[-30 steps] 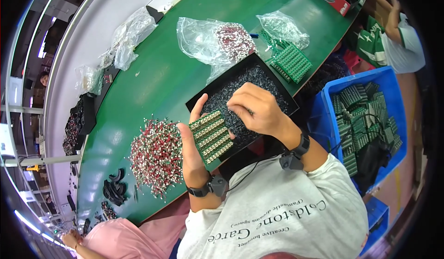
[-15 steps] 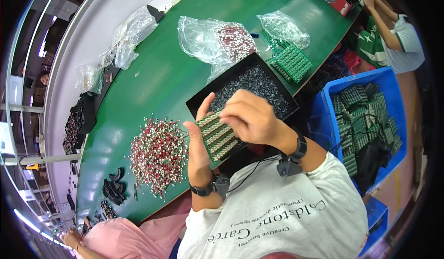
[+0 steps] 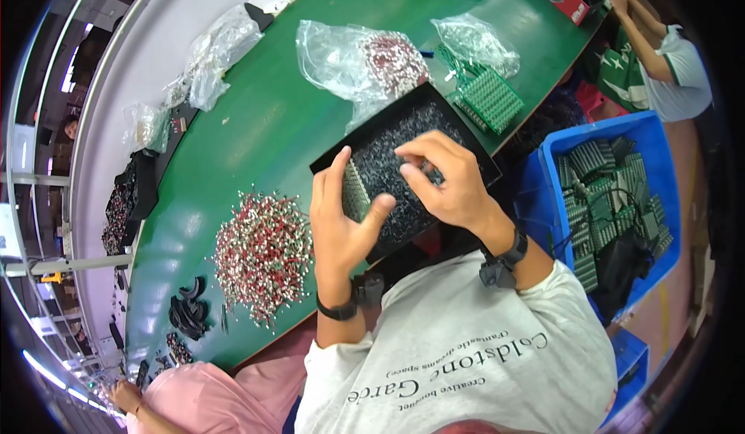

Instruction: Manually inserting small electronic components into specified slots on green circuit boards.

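A green circuit board panel with rows of pale small parts stands tilted on edge in my left hand, between the thumb and the fingers. The left palm hides much of it. Beneath both hands lies a black tray of small dark plastic pieces. My right hand hovers over these pieces, its thumb and index finger curved and apart, with nothing visible between them.
Left of the tray is a heap of red, white and black wired parts. Beyond it lie a plastic bag of similar parts and stacked green boards. A blue bin of board panels stands right. People work on both sides.
My left hand has turned the panel from facing up to steeply tilted over the tray. My right hand has come off the panel and moved right, its fingers parting.
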{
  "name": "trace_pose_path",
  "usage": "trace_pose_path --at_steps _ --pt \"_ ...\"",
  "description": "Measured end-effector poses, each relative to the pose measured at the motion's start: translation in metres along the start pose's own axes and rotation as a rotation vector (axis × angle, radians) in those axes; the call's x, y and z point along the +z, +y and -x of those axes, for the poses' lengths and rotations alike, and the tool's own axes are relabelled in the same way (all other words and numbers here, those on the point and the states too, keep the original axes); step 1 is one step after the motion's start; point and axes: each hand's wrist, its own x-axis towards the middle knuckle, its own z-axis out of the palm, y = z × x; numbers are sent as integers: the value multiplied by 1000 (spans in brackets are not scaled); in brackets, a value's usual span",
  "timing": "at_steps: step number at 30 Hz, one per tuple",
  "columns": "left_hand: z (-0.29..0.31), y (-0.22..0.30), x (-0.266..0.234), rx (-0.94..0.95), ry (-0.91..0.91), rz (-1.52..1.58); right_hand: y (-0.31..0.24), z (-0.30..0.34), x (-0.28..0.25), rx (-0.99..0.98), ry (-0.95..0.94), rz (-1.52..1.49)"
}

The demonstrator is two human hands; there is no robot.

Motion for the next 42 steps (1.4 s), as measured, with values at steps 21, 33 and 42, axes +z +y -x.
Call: trace_pose_path --at_steps 21,33,42 --pt "-3 -13 4 -173 -162 1303 1 -1 16 527 -299 -687" --pt "3 -20 8 -206 -250 1447 -3 -15 1 94 -13 -61" --pt "13 -19 5 -224 -313 1338 6 -31 -1 -438 -104 140"
